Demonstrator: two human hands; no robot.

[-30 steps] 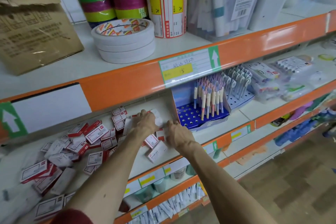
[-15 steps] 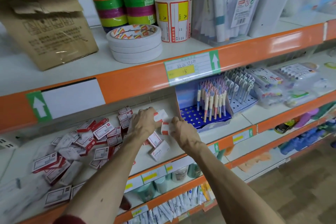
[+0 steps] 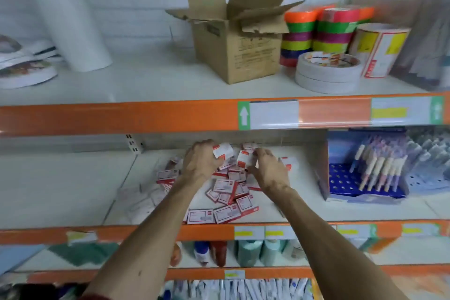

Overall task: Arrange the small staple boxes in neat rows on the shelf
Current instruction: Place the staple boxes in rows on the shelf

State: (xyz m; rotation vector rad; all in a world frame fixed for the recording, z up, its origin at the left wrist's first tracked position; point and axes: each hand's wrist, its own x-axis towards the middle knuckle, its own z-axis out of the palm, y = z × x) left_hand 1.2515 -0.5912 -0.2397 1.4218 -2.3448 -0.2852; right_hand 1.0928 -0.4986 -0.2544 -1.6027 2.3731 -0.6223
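Observation:
Several small red-and-white staple boxes [image 3: 225, 192] lie in a loose heap on the middle shelf [image 3: 73, 192], between my forearms. My left hand [image 3: 201, 162] grips one staple box [image 3: 222, 150] lifted above the heap. My right hand [image 3: 269, 170] pinches another staple box [image 3: 244, 158] just to the right of it. The two held boxes are close together, near the back of the shelf. A few more boxes lie behind my right hand, partly hidden.
A blue pen display stand [image 3: 360, 178] borders the heap on the right. On the upper shelf stand an open cardboard box [image 3: 238, 41], coloured tape rolls [image 3: 319, 31] and white tape rolls [image 3: 327, 73]. An orange shelf rail [image 3: 121, 117] overhangs my hands. Bottles stand on the lower shelf.
The view has swung left, so the heap sits in the middle. Both hands have lifted with a box each and hold them close together above the heap.

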